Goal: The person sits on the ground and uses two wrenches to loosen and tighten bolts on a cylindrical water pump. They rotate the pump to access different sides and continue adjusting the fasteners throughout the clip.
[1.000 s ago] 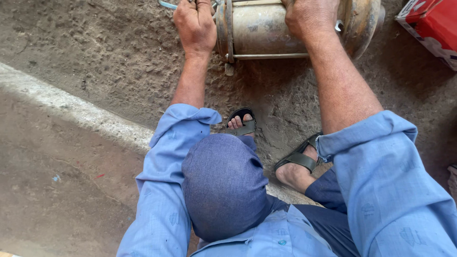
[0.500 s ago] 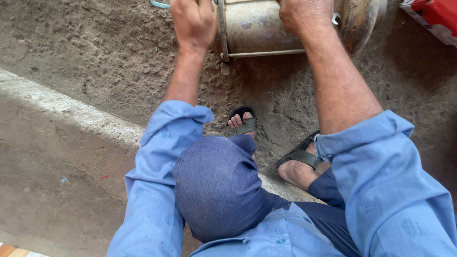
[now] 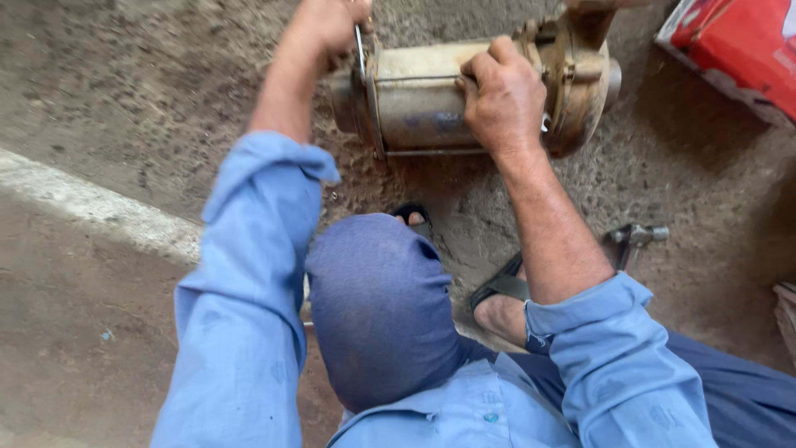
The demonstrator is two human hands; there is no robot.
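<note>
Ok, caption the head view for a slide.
Right hand steadies a rusty motor housing on dirt while the left hand works a tool at its end.

The left hand (image 3: 332, 25) is cut off by the top edge, so its fingertips are out of view. What the thin tool (image 3: 360, 50) beneath its fingers meets cannot be told. The right hand's (image 3: 502, 95) fingertips curl out of sight behind the motor (image 3: 423, 99).
</note>
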